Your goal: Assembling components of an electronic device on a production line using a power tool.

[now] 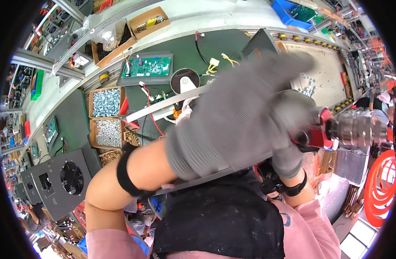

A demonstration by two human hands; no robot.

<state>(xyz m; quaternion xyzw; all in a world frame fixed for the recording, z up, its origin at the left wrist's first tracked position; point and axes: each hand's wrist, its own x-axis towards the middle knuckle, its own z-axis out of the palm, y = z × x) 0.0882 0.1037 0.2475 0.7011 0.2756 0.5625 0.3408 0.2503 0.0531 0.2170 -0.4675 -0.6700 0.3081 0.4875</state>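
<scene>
Both hands wear grey knitted gloves. My left hand (pixel 237 108) stretches across the middle toward the upper right, close to the camera; its fingers are smeared by motion. Behind it, my right hand (pixel 288 121) is closed round a red-and-black power tool (pixel 321 129) with a shiny ribbed metal barrel pointing right. Below the hands, a grey metal frame (pixel 163 103) lies over the green mat, mostly hidden by my left hand and forearm. A round black-rimmed part (pixel 185 81) and red and black wires (pixel 148 93) show just beyond its edge.
A green circuit board (pixel 148 67) lies at the back left. Cardboard boxes of small metal fasteners (pixel 106 102) stand left. A dark panel with a fan (pixel 60 179) is at lower left. A red coiled hose (pixel 381 187) hangs right. A blue bin (pixel 288 15) stands far back.
</scene>
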